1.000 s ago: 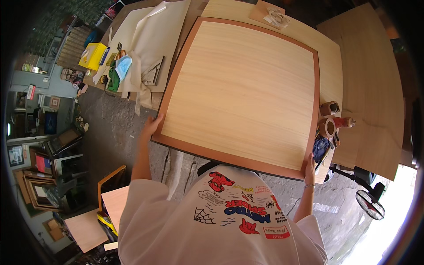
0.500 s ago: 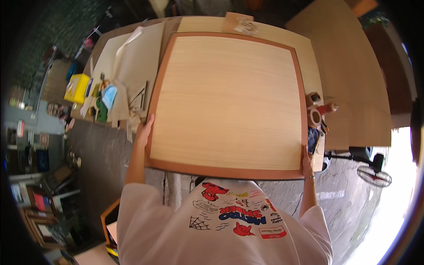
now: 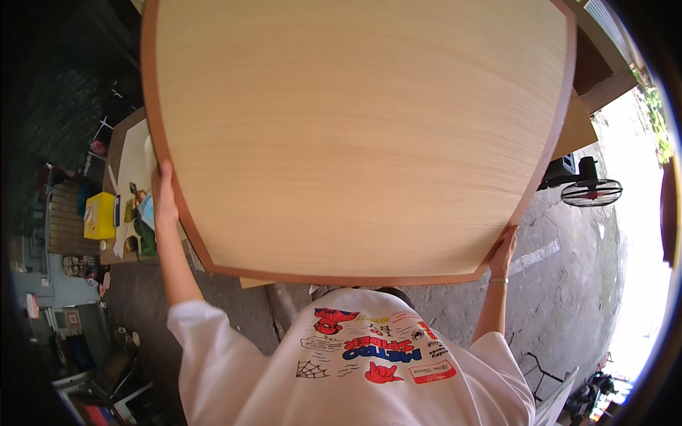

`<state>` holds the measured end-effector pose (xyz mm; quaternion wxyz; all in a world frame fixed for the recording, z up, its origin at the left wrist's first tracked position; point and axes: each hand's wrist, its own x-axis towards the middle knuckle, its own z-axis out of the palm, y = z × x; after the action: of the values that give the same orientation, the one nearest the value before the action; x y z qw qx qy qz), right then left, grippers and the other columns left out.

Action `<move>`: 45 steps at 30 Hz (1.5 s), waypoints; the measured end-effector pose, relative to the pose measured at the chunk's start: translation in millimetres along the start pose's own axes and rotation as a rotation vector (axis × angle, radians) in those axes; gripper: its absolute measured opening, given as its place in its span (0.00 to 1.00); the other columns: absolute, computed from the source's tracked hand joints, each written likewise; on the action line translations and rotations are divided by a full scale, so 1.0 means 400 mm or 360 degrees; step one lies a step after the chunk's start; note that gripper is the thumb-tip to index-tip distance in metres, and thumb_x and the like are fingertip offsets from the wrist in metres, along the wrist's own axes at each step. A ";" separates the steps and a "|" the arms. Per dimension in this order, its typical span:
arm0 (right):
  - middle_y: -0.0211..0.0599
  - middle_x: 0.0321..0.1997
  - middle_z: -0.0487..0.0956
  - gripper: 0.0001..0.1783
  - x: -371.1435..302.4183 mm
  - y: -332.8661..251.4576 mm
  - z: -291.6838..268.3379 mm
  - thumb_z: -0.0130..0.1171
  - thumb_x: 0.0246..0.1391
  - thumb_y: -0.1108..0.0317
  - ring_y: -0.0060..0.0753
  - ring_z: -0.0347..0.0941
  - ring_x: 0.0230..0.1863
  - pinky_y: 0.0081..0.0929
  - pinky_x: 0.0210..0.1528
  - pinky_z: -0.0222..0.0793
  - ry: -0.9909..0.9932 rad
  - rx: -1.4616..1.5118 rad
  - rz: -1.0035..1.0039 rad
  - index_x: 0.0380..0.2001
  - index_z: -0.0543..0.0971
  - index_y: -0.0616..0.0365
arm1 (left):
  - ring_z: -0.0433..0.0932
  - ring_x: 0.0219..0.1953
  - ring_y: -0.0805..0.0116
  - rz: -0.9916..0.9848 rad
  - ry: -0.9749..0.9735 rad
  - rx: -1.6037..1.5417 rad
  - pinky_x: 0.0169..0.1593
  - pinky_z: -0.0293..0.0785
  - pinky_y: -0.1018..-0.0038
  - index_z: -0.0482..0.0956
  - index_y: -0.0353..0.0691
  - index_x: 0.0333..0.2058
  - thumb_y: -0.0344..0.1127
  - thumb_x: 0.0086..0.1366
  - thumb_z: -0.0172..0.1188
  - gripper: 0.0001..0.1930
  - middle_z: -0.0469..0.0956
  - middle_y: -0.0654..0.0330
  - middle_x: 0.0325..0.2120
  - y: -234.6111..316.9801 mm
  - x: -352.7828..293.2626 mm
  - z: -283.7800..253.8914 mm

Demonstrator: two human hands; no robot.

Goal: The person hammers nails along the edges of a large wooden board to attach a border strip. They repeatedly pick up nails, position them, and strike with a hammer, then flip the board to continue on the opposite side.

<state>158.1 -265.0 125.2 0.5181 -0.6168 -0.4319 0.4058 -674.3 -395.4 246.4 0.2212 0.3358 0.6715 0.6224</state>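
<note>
A large light-wood panel (image 3: 355, 149) with a reddish-brown border fills the upper middle of the view, tilted up toward me. My left hand (image 3: 165, 197) grips its left edge, fingers partly hidden by the panel. At the lower right corner, my right hand (image 3: 503, 254) holds the border, with some fingers out of sight behind it. The near edge of the panel hangs just in front of my white printed shirt (image 3: 355, 355). Most of the worktable is hidden behind the panel.
To the left, a worktable (image 3: 128, 160) carries a yellow box (image 3: 100, 216) and green and blue items. A black fan (image 3: 591, 190) stands at the right above the grey concrete floor (image 3: 568, 277). Framed pieces (image 3: 106, 397) lean at the lower left.
The panel has been lifted off the worktable and brought up closer, tilting, with both hands still on its edges. My view has also shifted, and the rolls at the right are now hidden.
</note>
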 end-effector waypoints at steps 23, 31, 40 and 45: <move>0.31 0.82 0.54 0.57 -0.815 0.340 -0.259 0.20 0.59 0.15 0.44 0.49 0.81 0.48 0.81 0.47 0.0548 0.1491 0.0553 0.78 0.55 0.42 | 0.82 0.36 0.58 0.1801 -0.1099 0.0858 0.40 0.78 0.67 0.80 0.30 0.45 0.65 0.55 0.72 0.38 0.82 0.52 0.33 1.121 -1.156 0.627; 0.38 0.71 0.63 0.44 -0.953 0.432 -0.288 0.35 0.58 0.33 0.48 0.59 0.70 0.48 0.69 0.57 0.0148 0.1311 0.1074 0.71 0.62 0.48 | 0.80 0.23 0.63 0.2022 -0.0808 0.0946 0.27 0.74 0.66 0.79 0.34 0.35 0.62 0.61 0.67 0.30 0.78 0.59 0.23 0.951 -1.415 0.569; 0.48 0.55 0.77 0.28 -1.101 -0.148 -0.444 0.58 0.57 0.60 0.55 0.75 0.53 0.46 0.53 0.72 -0.2906 -0.0903 0.0152 0.60 0.72 0.56 | 0.76 0.31 0.67 0.1877 -0.1048 0.1580 0.36 0.71 0.69 0.75 0.40 0.36 0.69 0.68 0.55 0.31 0.73 0.63 0.28 0.568 -1.570 0.358; 0.52 0.57 0.75 0.41 -1.127 -0.505 -0.327 0.76 0.47 0.58 0.51 0.73 0.60 0.47 0.57 0.72 -0.1909 -0.1113 -0.1434 0.62 0.72 0.59 | 0.78 0.32 0.65 0.1712 -0.1134 0.1868 0.37 0.73 0.69 0.75 0.39 0.36 0.70 0.67 0.54 0.33 0.76 0.60 0.28 0.433 -1.534 0.220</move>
<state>125.2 -714.1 366.4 0.0909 -0.1888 -0.9422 0.2616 -165.8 -780.8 331.5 -0.1146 0.8417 0.5249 0.0537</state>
